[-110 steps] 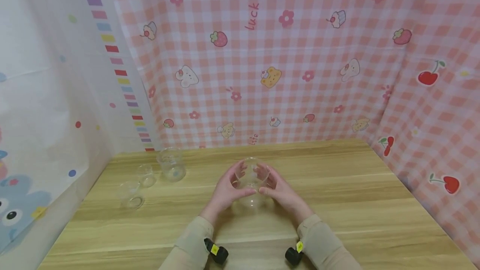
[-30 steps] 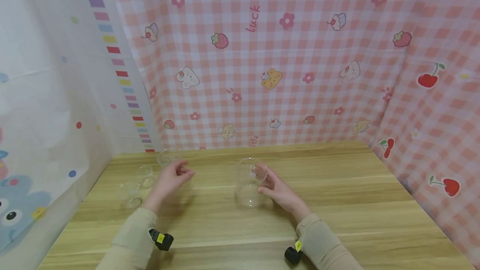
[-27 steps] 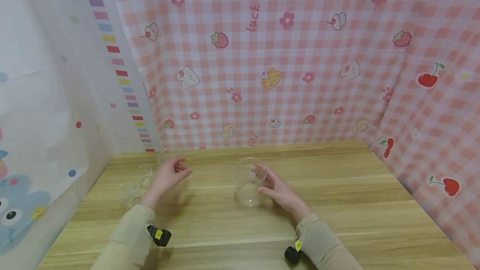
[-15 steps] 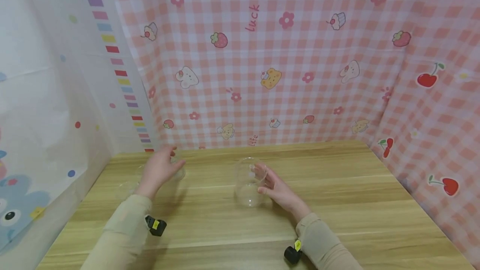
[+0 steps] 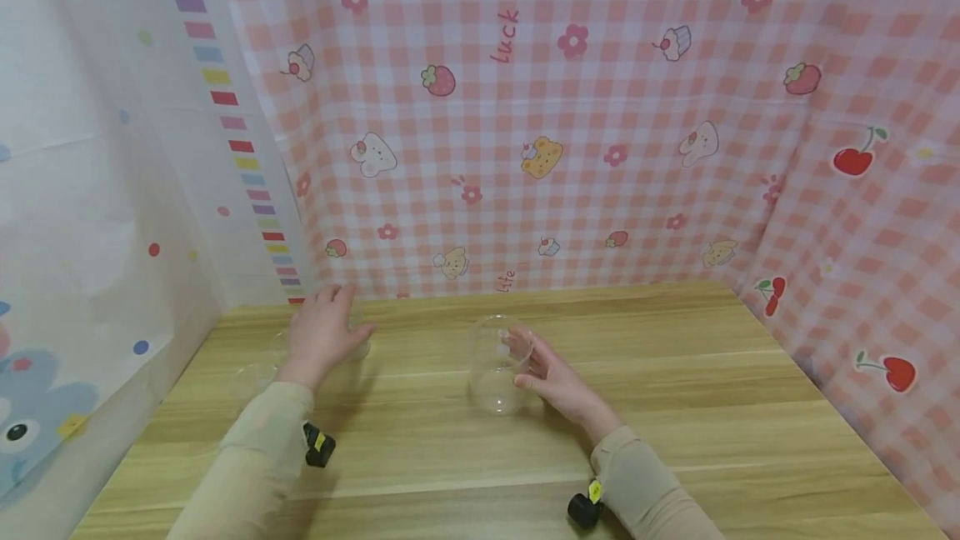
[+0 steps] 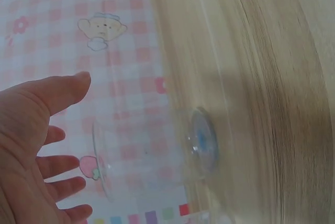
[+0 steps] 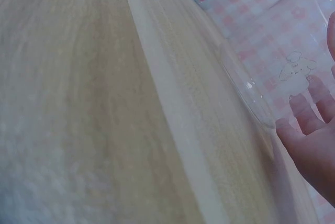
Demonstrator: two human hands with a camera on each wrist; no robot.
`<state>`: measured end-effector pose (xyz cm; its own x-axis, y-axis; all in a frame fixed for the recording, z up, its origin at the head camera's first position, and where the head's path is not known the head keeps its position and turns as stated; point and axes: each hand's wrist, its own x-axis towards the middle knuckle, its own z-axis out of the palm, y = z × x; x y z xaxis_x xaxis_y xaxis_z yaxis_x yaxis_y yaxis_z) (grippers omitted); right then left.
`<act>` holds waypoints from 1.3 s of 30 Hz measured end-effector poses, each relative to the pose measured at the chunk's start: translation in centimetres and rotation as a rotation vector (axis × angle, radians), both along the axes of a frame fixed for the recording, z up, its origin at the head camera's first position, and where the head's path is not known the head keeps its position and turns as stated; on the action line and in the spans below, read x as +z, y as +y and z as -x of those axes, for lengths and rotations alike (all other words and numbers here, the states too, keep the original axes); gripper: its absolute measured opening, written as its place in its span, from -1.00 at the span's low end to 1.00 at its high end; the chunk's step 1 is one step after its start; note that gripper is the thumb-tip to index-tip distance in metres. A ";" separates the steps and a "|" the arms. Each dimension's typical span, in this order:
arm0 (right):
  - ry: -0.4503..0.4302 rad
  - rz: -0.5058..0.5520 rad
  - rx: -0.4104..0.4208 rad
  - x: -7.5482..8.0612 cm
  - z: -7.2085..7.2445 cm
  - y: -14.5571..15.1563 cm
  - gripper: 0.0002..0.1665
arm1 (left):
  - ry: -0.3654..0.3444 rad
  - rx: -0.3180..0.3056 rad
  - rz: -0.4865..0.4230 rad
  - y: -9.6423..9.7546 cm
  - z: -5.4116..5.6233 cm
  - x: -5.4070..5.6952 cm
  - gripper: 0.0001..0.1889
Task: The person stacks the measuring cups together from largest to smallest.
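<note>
A large transparent cup (image 5: 495,397) stands upright mid-table. My right hand (image 5: 558,386) holds its right side, thumb in front and fingers curled round behind, seen through the clear wall. In the right wrist view, the fingers lie against the cup (image 7: 254,85). At the back left, my left hand (image 5: 321,338) is spread over another clear cup (image 5: 363,348), hiding most of it. The left wrist view shows that cup (image 6: 149,153) standing with its rim just beyond the fingers; thumb and fingers are apart, with nothing held.
Two smaller clear cups, one (image 5: 255,377) near the left table edge and one (image 5: 281,343) behind it, sit partly hidden by the left hand and forearm. The wooden table (image 5: 675,407) ends at a pink checked cloth (image 5: 465,140) behind it.
Both hands were round the large cup at first. My left hand has left it, moved to the back-left cup and spread its fingers there; the right has stayed at the large cup.
</note>
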<state>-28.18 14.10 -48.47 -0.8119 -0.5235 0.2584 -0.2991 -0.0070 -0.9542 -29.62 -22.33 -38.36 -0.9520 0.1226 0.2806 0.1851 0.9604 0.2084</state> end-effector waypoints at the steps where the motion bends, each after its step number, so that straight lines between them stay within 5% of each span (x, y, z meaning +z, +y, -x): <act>1: 0.001 -0.002 -0.001 0.0 0.0 0.0 -0.16 | -0.003 -0.001 0.004 -0.1 0.1 0.0 -0.23; 15: 0.010 0.002 0.004 0.1 0.0 0.0 -0.16 | -0.112 0.002 0.008 -1.7 1.9 -0.7 -0.05; 39: -0.002 0.015 -0.004 0.0 0.0 0.0 -0.15 | -0.249 -0.067 -0.029 -2.3 2.8 1.2 -0.14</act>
